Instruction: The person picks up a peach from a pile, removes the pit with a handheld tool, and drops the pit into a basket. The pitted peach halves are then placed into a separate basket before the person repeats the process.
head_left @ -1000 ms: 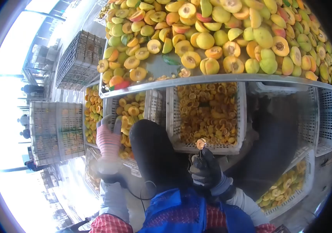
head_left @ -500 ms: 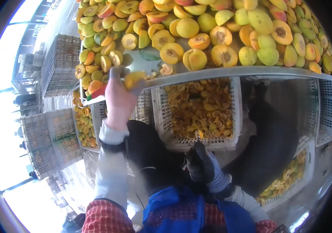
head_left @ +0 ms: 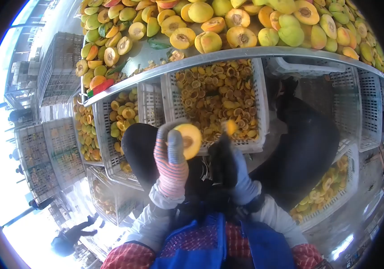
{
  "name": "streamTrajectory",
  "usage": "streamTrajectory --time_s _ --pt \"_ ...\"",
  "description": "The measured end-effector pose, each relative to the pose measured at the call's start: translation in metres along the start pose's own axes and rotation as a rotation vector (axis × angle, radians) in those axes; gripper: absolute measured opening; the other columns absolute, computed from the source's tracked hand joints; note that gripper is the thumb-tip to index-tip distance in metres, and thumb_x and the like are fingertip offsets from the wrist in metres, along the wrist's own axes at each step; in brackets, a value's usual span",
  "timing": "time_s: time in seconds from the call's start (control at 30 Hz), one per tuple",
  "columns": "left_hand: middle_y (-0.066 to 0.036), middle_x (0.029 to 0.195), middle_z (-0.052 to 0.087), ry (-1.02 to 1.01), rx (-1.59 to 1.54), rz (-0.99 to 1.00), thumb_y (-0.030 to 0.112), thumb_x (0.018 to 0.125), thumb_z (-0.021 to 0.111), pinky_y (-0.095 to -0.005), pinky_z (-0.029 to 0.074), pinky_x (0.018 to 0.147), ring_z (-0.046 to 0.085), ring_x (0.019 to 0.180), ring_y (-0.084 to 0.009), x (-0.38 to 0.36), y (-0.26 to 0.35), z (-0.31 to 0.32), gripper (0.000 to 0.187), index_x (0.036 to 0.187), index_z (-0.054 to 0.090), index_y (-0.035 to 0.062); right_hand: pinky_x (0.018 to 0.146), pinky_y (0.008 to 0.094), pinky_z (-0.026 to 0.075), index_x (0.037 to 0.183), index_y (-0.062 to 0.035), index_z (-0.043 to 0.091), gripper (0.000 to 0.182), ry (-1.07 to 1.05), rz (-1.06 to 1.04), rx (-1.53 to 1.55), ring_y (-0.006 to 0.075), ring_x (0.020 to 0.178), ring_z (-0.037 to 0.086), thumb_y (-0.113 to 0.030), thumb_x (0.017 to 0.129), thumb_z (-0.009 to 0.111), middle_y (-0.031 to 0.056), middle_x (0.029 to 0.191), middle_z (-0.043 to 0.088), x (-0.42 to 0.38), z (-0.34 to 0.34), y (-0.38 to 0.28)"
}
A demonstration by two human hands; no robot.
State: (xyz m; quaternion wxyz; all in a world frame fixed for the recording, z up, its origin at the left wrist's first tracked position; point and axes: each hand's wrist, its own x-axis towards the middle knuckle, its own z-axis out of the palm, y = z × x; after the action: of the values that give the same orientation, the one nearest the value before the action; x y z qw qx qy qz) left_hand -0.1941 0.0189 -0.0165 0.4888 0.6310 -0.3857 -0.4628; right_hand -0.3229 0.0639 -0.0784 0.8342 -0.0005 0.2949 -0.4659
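My left hand [head_left: 172, 159], in a striped glove, pinches a peach half [head_left: 192, 140] between thumb and fingers, its cut face with the brownish centre turned to the right. Close by on the right, my right hand [head_left: 228, 166], in a black and blue-grey glove, is closed around a small tool, mostly hidden and blurred by motion. A small orange piece of fruit [head_left: 231, 127] shows at the tool's tip. Both hands are over my lap, in front of a white crate [head_left: 262, 107] holding cut rings and scraps of fruit.
Many peach halves [head_left: 241, 36] lie on a metal table [head_left: 201, 61] with a raised rim. A red-handled item [head_left: 102, 87] rests at its left corner. Other fruit crates [head_left: 111, 163] stand to the left and one [head_left: 331, 197] by my right leg. Stacked crates [head_left: 61, 67] rise farther left.
My left hand has come back from the table's left edge to my lap with the peach half. My right hand has risen slightly, and the view has shifted.
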Motion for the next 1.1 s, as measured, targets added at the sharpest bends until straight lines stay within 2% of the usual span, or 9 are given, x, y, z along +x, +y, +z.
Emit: streamTrajectory --time_s 0.03,0.07,0.13,0.2,0.3,0.43,0.53,1.03,1.1 --pt "-0.005 0.091 0.061 0.028 0.007 0.032 0.038 0.094 0.053 -0.024 0.046 0.074 0.056 0.08 -0.011 -0.001 0.005 -0.003 0.037 0.108 0.059 0.0038 0.041 0.0274 0.041 0.099 -0.0086 0.052 0.034 0.092 0.199 0.079 0.0128 0.05 0.051 -0.042 0.096 0.046 0.0039 0.064 0.055 0.002 -0.01 -0.004" --pt "-0.004 0.09 0.061 0.03 0.01 0.0 0.039 0.093 0.053 -0.0235 0.045 0.075 0.056 0.081 -0.0108 -0.001 0.008 -0.006 0.038 0.108 0.058 0.0041 0.052 0.0258 0.045 0.113 -0.0051 0.049 0.029 0.05 0.076 -0.319 0.013 0.062 0.054 -0.029 0.095 0.048 0.0041 0.078 0.056 -0.008 -0.008 -0.004" --pt "-0.004 0.088 0.059 0.008 0.095 -0.078 0.043 0.094 0.049 -0.0245 0.046 0.072 0.055 0.079 -0.0121 -0.001 0.012 -0.009 0.041 0.108 0.059 0.0068 0.065 0.0245 0.049 0.127 -0.0009 0.046 0.036 0.028 -0.048 -0.496 0.014 0.076 0.058 -0.014 0.094 0.051 0.0052 0.094 0.058 -0.024 0.005 -0.002" --pt "-0.005 0.089 0.059 -0.009 0.126 -0.133 0.046 0.095 0.045 -0.0256 0.047 0.073 0.056 0.08 -0.0134 -0.009 0.013 -0.011 0.044 0.109 0.059 0.0071 0.069 0.0249 0.048 0.129 0.0005 0.045 0.037 0.078 -0.007 -0.048 0.0155 0.079 0.058 -0.011 0.094 0.05 0.0068 0.099 0.059 -0.033 0.021 0.009" --pt "-0.005 0.092 0.06 -0.081 0.012 -0.072 0.038 0.096 0.047 -0.0259 0.045 0.078 0.055 0.085 -0.0117 -0.019 0.013 -0.009 0.038 0.109 0.058 0.0044 0.075 0.0251 0.047 0.131 0.0027 0.042 0.042 -0.106 0.044 -0.671 0.0162 0.086 0.058 -0.011 0.092 0.052 0.0094 0.107 0.059 -0.024 0.024 0.009" --pt "-0.006 0.095 0.06 -0.014 0.013 -0.071 0.039 0.097 0.044 -0.0262 0.045 0.079 0.055 0.086 -0.0125 -0.025 0.001 -0.006 0.04 0.108 0.058 0.0033 0.08 0.0293 0.047 0.13 0.0063 0.04 0.046 -0.118 -0.175 -1.178 0.0174 0.093 0.057 -0.014 0.092 0.054 0.0143 0.11 0.057 -0.032 0.031 0.003" --pt "-0.007 0.096 0.059 0.029 -0.001 -0.018 0.037 0.098 0.044 -0.0262 0.046 0.078 0.054 0.085 -0.0125 -0.03 0.002 0.002 0.038 0.107 0.058 0.0025 0.064 0.0438 0.045 0.112 0.003 0.052 0.039 -0.036 -0.513 -0.951 0.0392 0.075 0.061 -0.027 0.087 0.057 0.0217 0.082 0.062 -0.031 0.034 0.015" --pt "-0.007 0.09 0.059 0.015 0.017 -0.071 0.038 0.095 0.046 -0.0257 0.045 0.074 0.054 0.081 -0.0125 -0.035 0.0 0.009 0.039 0.104 0.059 0.0016 0.072 0.0397 0.048 0.114 0.0045 0.052 0.038 -0.077 -0.27 -0.795 0.0348 0.085 0.062 -0.02 0.086 0.058 0.0211 0.093 0.063 -0.032 0.016 0.016" --pt "-0.007 0.09 0.058 0.055 0.014 -0.028 0.037 0.096 0.046 -0.0261 0.046 0.075 0.054 0.081 -0.0127 -0.036 0.004 0.014 0.039 0.104 0.059 0.0014 0.072 0.0403 0.048 0.114 0.0047 0.052 0.038 -0.05 -0.454 -0.876 0.0355 0.085 0.062 -0.021 0.086 0.059 0.0215 0.093 0.063 -0.037 0.027 0.012"
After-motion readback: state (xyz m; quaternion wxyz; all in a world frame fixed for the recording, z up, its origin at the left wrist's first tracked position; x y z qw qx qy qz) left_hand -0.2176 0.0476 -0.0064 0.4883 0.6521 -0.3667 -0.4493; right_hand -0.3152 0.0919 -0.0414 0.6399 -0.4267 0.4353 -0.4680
